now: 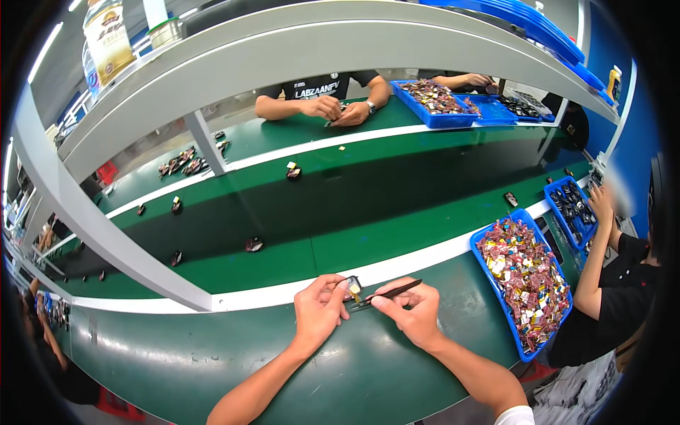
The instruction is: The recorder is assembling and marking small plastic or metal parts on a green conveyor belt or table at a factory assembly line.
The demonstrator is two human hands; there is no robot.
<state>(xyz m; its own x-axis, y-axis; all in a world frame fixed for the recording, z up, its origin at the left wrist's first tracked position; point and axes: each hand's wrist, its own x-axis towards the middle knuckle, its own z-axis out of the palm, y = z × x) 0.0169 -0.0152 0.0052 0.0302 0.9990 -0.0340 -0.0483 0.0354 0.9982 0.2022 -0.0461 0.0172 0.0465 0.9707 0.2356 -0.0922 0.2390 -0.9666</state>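
My left hand point(317, 313) pinches a small black device housing point(353, 283) with a pale and yellow piece showing on it. Its finer details are too small to make out. In my right hand point(414, 314) is a pair of dark tweezers point(398, 290), held between thumb and fingers like a pen. Their tips point left and reach the lower side of the housing; whether they grip anything there I cannot tell. Both hands are just above the green worktop point(212, 347), close to the white belt edge.
Right of my hands stands a blue tray point(498, 301) heaped with small pinkish, white and yellow parts point(525, 283). Ahead runs a green conveyor belt point(397, 177) carrying scattered black devices point(254, 244). A grey shelf frame point(340, 39) spans above. Co-workers sit opposite and at right.
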